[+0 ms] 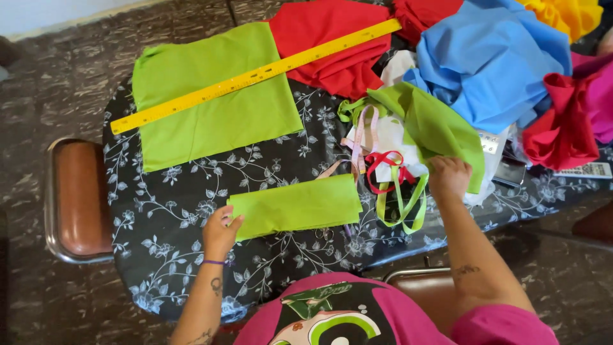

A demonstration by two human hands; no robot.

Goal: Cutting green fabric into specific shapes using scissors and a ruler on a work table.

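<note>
At 9 o'clock of the table (159, 230), a brown chair (76, 198) stands pushed against the rim. Table carries a dark floral cloth. At 11 o'clock a large green square (211, 102) lies flat, with a yellow ruler (255, 76) laid diagonally across it and reaching onto red cloth (332, 45); judged to weigh the fabric down and give a straight edge.

Near 6 o'clock a small green strip (297, 206) lies flat, folded, apart from the square. Left hand (220, 233) pinches its left end, fingers closed on the corner, likely pinning it in place.

Just right of the strip, ribbons (389, 185) in red, pink and green lie tangled, some hanging over the table edge. Right hand (450, 176) grips a loose green piece (434, 124), fist closed on its lower edge, the cloth lifted off the pile.

At 1 to 3 o'clock, blue cloth (491, 57), yellow cloth (568, 13) and more red are heaped unsorted.
</note>
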